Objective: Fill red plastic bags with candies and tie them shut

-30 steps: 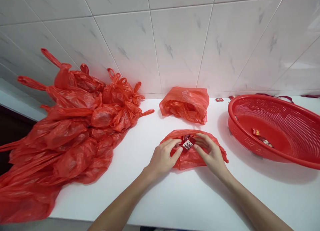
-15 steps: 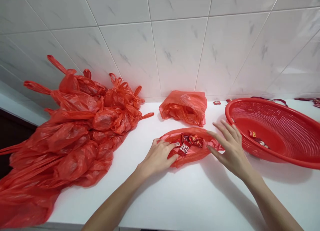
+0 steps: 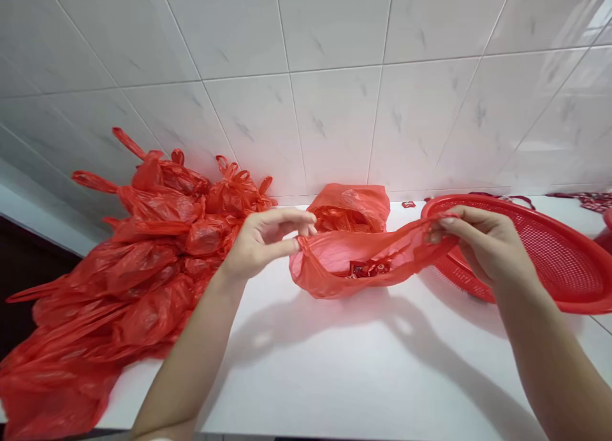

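Head view. Thin red plastic bag, film translucent and slightly glossy, finely creased, drawn out into a long shallow sling between both hands. Left hand: thumb and forefinger closed in a pinch on the bag's left rim, other fingers curled loosely above. Right hand: fingertips pinching the right rim, which is pulled taut into a narrow strip; knuckles bent, palm turned down. The bag's mouth gapes upward, and its belly sags low over the white counter, mid-frame, in front of the wall; whether the bottom touches the surface cannot be told. Small wrapped sweets show as a dark red cluster in the bottom of the sag, their print too small to read. The counter is smooth and matt, with soft shadows of arms and bag on it. To the left is a heap of knotted red bags, crinkled and bulging, with twisted handle ends sticking up. Behind the held bag, against the wall, lies a loose crumpled red bag, unknotted. To the right is a round red plastic basket with a perforated mesh wall and a thick smooth rim, just beside the right hand. The wall is large glossy white tiles with faint grey veining and thin grout lines.
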